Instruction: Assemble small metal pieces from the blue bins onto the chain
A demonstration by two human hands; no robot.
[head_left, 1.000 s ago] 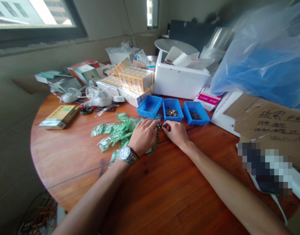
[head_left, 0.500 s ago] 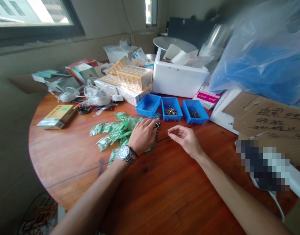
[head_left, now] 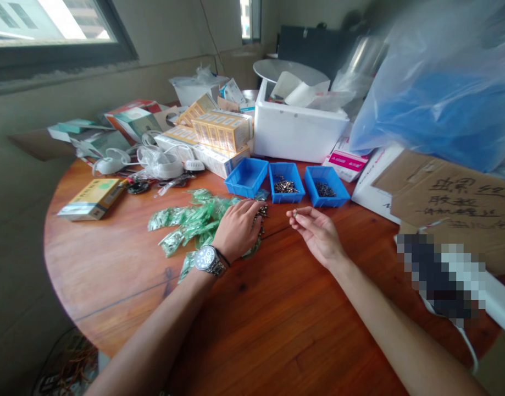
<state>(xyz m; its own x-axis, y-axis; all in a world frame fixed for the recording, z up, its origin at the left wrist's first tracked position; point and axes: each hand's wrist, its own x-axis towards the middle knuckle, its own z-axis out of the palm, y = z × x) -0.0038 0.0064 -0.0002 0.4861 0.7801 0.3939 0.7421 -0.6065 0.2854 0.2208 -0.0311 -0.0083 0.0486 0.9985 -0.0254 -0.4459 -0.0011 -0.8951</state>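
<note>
Part: one small piece (head_left: 295, 213), centre of the frame, in the fingertips of the right hand (head_left: 323, 237); exact type too small to tell.
Right fingers: thumb and forefinger clamped on the piece; other fingers loosely curled.
Left fingers: left hand (head_left: 238, 231) palm down at centre, fingers close together and curved, thumb slightly apart; whether they grip anything cannot be told.
Pile: loose metal bits (head_left: 262, 211) at the left fingertips, partly hidden.
Handling, piece: judged light, stiff and hard to damage; smooth metal may slip or roll. Grip across the body with two fingertips.
Packs: green packs (head_left: 205, 220), left of centre, partly under or behind the left hand; judged soft and slippery. Grip at a corner.
Bins: left bin (head_left: 240, 188), middle bin (head_left: 288, 198) and right bin (head_left: 333, 202) in a row above the hands. Metal bits show in the middle bin, darker bits in the right bin.
Edges: raised bin walls could catch a low fingertip; table (head_left: 252, 335) rim curves down the left of the frame.
Room: bare wood shows below both hands, lower centre. Upward travel is bounded by the bins, then the white crate (head_left: 297, 135); rightward, by the carton (head_left: 454, 203).
</note>
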